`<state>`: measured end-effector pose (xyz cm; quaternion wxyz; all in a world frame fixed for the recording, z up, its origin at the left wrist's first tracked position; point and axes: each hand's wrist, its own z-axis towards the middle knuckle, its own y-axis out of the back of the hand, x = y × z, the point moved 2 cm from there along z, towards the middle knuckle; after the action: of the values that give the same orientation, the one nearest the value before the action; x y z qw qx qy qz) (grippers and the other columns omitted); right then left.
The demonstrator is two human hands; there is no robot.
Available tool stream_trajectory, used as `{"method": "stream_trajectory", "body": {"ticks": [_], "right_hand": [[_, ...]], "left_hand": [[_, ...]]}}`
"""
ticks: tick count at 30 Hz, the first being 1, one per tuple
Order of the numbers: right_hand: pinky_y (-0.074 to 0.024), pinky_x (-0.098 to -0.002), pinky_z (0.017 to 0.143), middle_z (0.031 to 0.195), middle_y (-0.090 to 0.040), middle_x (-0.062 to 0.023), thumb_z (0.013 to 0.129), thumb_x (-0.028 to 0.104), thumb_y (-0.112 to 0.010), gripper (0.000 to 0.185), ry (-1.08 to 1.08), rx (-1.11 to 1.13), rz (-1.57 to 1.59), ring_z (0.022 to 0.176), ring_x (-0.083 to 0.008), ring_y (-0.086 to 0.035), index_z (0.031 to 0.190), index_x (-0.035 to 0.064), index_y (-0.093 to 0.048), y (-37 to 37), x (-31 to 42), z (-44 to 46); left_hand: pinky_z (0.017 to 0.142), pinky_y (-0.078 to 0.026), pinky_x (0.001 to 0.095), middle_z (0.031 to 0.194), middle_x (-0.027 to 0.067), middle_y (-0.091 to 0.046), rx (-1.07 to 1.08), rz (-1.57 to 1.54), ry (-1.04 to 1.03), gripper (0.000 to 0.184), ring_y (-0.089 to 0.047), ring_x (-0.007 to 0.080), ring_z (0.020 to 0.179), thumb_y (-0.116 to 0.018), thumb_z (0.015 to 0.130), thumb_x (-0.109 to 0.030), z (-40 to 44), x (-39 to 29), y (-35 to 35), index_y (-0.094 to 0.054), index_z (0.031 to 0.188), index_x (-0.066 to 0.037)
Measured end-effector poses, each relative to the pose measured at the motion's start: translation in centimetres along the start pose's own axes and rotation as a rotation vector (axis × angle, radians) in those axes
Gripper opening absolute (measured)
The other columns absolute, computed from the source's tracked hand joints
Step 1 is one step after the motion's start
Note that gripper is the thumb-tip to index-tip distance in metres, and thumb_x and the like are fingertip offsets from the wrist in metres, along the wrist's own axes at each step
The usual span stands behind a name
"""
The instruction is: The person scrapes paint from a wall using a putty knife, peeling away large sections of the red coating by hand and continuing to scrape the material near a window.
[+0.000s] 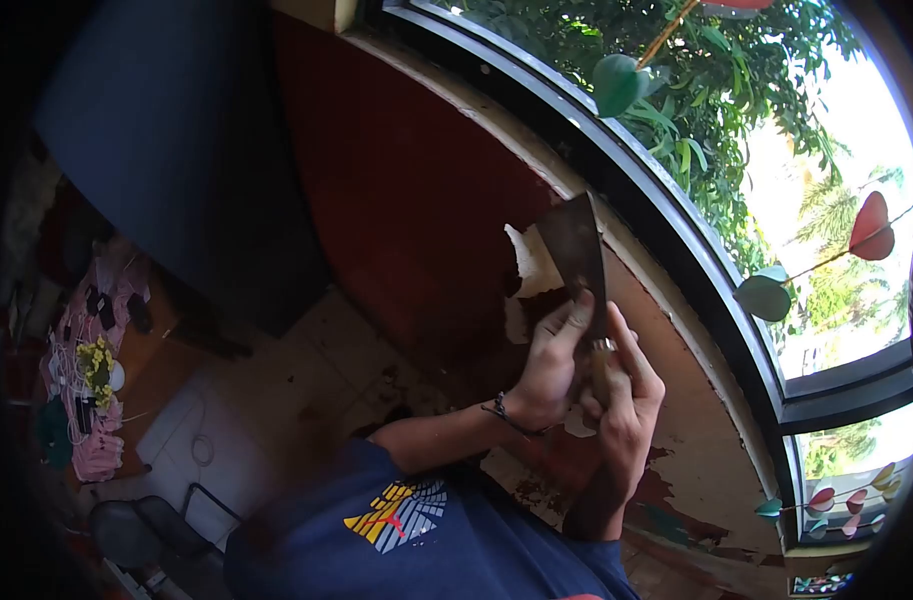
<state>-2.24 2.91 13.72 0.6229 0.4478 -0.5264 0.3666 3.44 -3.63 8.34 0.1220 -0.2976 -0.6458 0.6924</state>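
Observation:
A putty knife (574,245) with a wide, dark metal blade and a light handle points up toward the window ledge. My right hand (628,395) is wrapped around its handle (602,365). The thumb of my left hand (551,365) presses on the lower blade, and its other fingers curl behind, partly hidden. A dark cord bracelet (498,408) circles my left wrist. Behind the blade is a wall of dark red paint (406,170), with a pale torn patch (532,262) where the paint has come away. Whether the blade's edge touches the wall I cannot tell.
A black-framed window (716,225) curves along the right, with strings of heart-shaped ornaments (764,297) hanging before it. Peeling paint (691,525) marks the lower wall. At the left are a cluttered table (161,385), a dark chair (126,535) and a large dark panel (186,130).

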Motion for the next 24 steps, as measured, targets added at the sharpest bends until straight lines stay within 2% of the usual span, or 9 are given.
{"method": "stream_trajectory", "body": {"ticks": [1, 3, 6, 9, 11, 12, 14, 17, 24], "right_hand": [[-0.0288, -0.0154, 0.05, 0.095, -0.053, 0.001, 0.093, 0.003, -0.041, 0.038, -0.004, 0.009, -0.004, 0.063, -0.0003, -0.037, 0.13, 0.0025, -0.048, 0.1, -0.7, -0.4], [-0.0227, -0.0158, 0.042, 0.078, -0.056, -0.0004, 0.093, 0.009, -0.042, 0.038, 0.115, -0.101, -0.011, 0.05, -0.0004, -0.034, 0.13, -0.0008, -0.045, 0.9, -2.1, -1.1], [-0.0248, -0.0156, 0.042, 0.081, -0.057, -0.0031, 0.093, 0.009, -0.042, 0.04, 0.118, -0.128, 0.029, 0.05, -0.0008, -0.036, 0.131, -0.0017, -0.043, 1.8, -4.1, -2.2], [-0.0269, -0.0149, 0.042, 0.083, -0.058, -0.0053, 0.092, 0.009, -0.043, 0.042, 0.075, -0.159, 0.118, 0.051, -0.0012, -0.037, 0.133, -0.0021, -0.04, 2.4, -4.9, -3.6], [-0.0268, -0.0162, 0.046, 0.072, -0.049, 0.0039, 0.091, 0.005, -0.049, 0.039, 0.104, -0.222, 0.143, 0.053, -0.0015, -0.034, 0.129, -0.0023, -0.046, 3.0, -5.0, -4.6], [-0.0268, -0.0162, 0.046, 0.072, -0.049, 0.0039, 0.091, 0.005, -0.049, 0.039, 0.098, -0.248, 0.145, 0.053, -0.0015, -0.034, 0.129, -0.0023, -0.046, 3.6, -5.3, -5.1], [-0.0275, -0.0169, 0.046, 0.072, -0.05, 0.0029, 0.09, 0.005, -0.051, 0.036, 0.096, -0.257, 0.015, 0.053, -0.0019, -0.036, 0.125, -0.0028, -0.051, 5.1, -6.2, -6.2], [-0.0285, -0.0175, 0.045, 0.072, -0.051, 0.0013, 0.09, 0.006, -0.052, 0.031, 0.055, -0.331, -0.042, 0.053, -0.0025, -0.038, 0.119, -0.0038, -0.055, 6.0, -7.3, -7.6], [-0.0302, -0.0178, 0.043, 0.08, -0.057, -0.0039, 0.091, 0.009, -0.052, 0.033, 0.088, -0.277, 0.016, 0.052, -0.0032, -0.039, 0.121, -0.0048, -0.053, 5.5, -9.4, -7.8]], "left_hand": [[0.058, -0.046, 0.0188, 0.081, -0.0025, -0.057, 0.025, 0.044, 0.005, 0.026, -0.055, 0.0033, 0.07, -0.045, 0.096, -0.036, -0.2, 0.6, 0.3, -0.055, 0.094, -0.012], [0.056, -0.043, 0.0175, 0.08, -0.0042, -0.056, 0.065, 0.058, 0.023, 0.026, -0.052, 0.0014, 0.069, -0.046, 0.095, -0.036, -0.4, 1.5, 1.2, -0.056, 0.095, -0.012], [0.055, -0.039, 0.0169, 0.08, -0.0055, -0.055, 0.051, 0.18, 0.08, 0.026, -0.049, 0.0003, 0.067, -0.046, 0.096, -0.036, -0.5, 3.3, 2.6, -0.057, 0.095, -0.012], [0.053, -0.036, 0.0169, 0.078, -0.0062, -0.054, 0.086, 0.252, 0.009, 0.027, -0.046, -0.0002, 0.064, -0.046, 0.095, -0.035, -0.8, 4.3, 3.1, -0.058, 0.095, -0.011], [0.056, -0.04, 0.0184, 0.08, -0.0048, -0.057, 0.238, 0.308, 0.07, 0.028, -0.051, 0.0009, 0.067, -0.046, 0.096, -0.034, -1.0, 4.5, 2.9, -0.058, 0.098, -0.01], [0.056, -0.04, 0.0184, 0.08, -0.0048, -0.057, 0.244, 0.31, 0.097, 0.028, -0.051, 0.0009, 0.067, -0.046, 0.096, -0.034, -1.0, 4.9, 3.2, -0.058, 0.098, -0.01], [0.073, -0.049, 0.0296, 0.096, 0.0042, -0.058, 0.186, 0.286, 0.111, 0.027, -0.06, 0.013, 0.084, -0.045, 0.096, -0.027, -0.5, 5.8, 4.2, -0.053, 0.109, -0.005], [0.075, -0.049, 0.0321, 0.099, 0.0062, -0.059, 0.092, 0.332, 0.184, 0.028, -0.06, 0.0155, 0.085, -0.045, 0.096, -0.025, 0.2, 5.5, 5.0, -0.053, 0.112, -0.004], [0.078, -0.048, 0.0326, 0.098, 0.0058, -0.059, 0.173, 0.362, 0.18, 0.029, -0.058, 0.0146, 0.091, -0.045, 0.096, -0.029, -0.6, 5.8, 5.6, -0.053, 0.109, -0.005]]}}
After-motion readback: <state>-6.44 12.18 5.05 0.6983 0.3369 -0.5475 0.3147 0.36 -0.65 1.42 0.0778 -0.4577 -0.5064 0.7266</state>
